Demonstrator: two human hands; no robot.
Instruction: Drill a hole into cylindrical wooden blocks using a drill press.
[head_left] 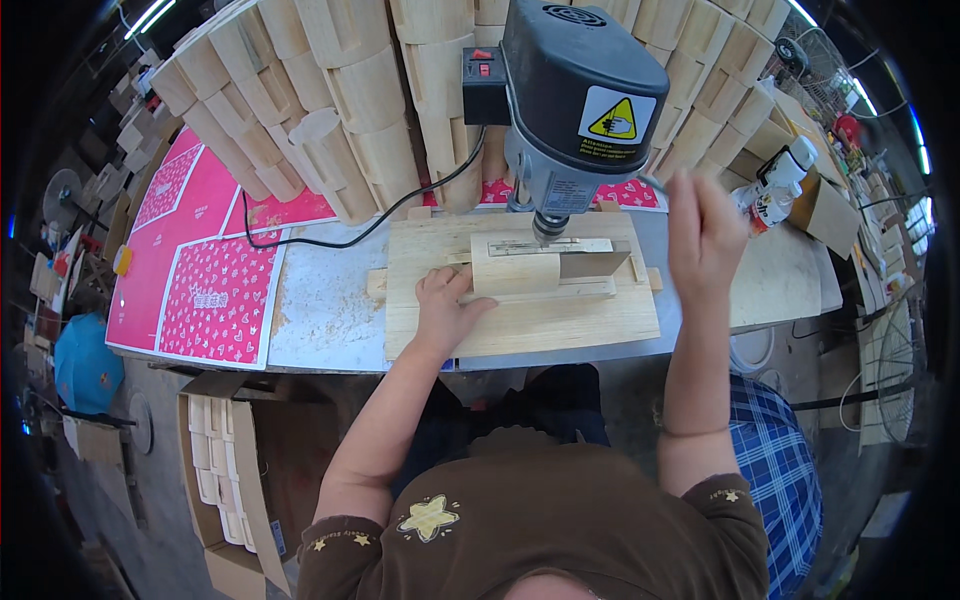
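Note:
A drill press (585,85) with a dark housing stands at the middle of the table, its chuck (549,225) pointing down. Beneath the chuck lies a pale, curved wooden piece (515,272) in a jig on a flat wooden board (430,335). My left hand (448,308) grips the left end of this piece, thumb along its near side. At the press's right side, my right hand (705,225) is closed round the feed lever (652,182), most of which the fingers hide. A narrow strip (545,246) runs across the piece's top; whether the bit touches it is too small to tell.
Tall stacks of hollowed wooden pieces (350,90) rise behind the press. A black cable (340,244) crosses the table at left, over pink patterned sheets (220,300). Bottles (775,190) stand at right. A cardboard box (190,470) of wooden pieces sits low at left.

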